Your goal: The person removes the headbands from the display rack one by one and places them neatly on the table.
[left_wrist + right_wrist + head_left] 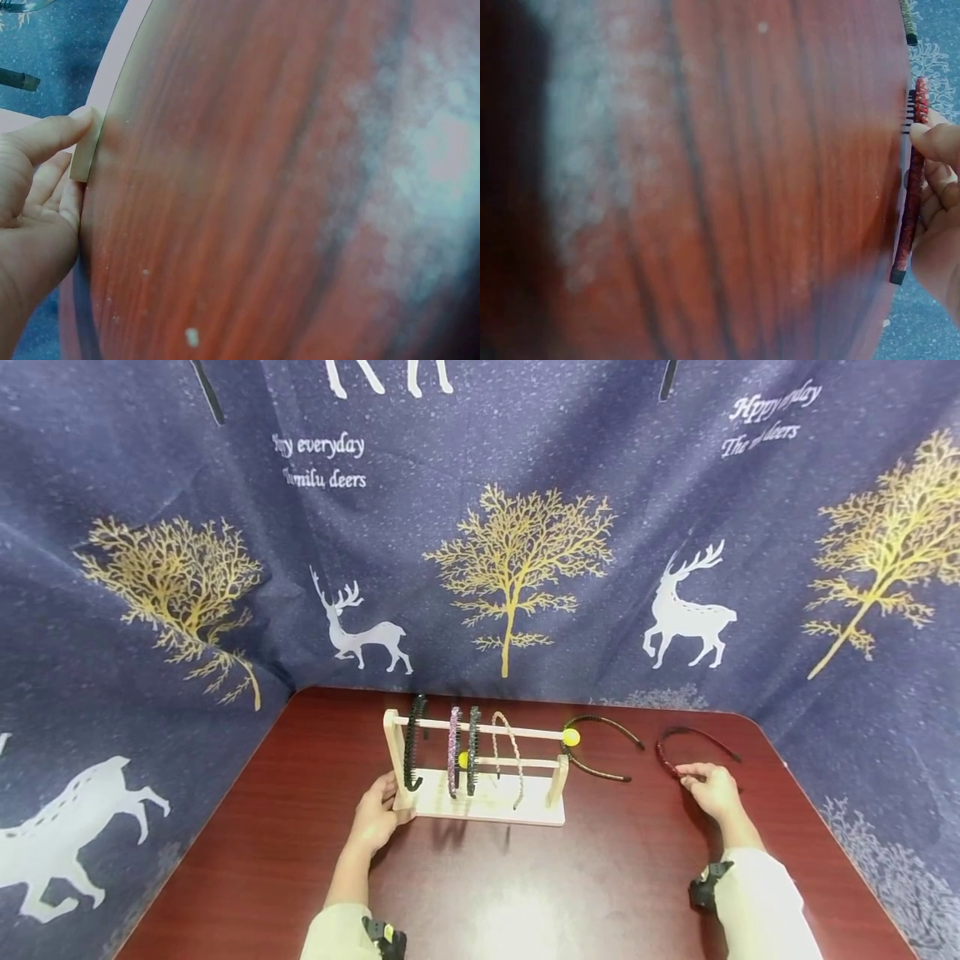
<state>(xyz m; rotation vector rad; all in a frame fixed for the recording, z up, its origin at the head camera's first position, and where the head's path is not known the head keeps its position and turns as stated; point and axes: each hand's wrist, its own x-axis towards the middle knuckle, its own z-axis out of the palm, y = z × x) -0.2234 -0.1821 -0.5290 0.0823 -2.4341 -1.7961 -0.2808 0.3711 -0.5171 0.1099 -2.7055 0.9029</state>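
A pale wooden headband rack (487, 812) with two rails and yellow end balls stands in the head view's middle. My left hand (377, 814) grips the left end of its base; the left wrist view has the thumb on the base's edge (88, 154). On the rails hang a black headband (410, 747), a pink glittery one (453, 752), a dark glittery one (472, 752) and a beige twisted one (516, 752). Over at the right, my right hand (711, 789) pinches a red toothed headband (909, 217) near one end, its curve pointing left.
A dark gold-green headband (611, 722) lies on the reddish-brown table (600, 877), just right of the rack, its open ends facing right. Behind the table hangs a blue cloth (450, 627) printed with deer and trees.
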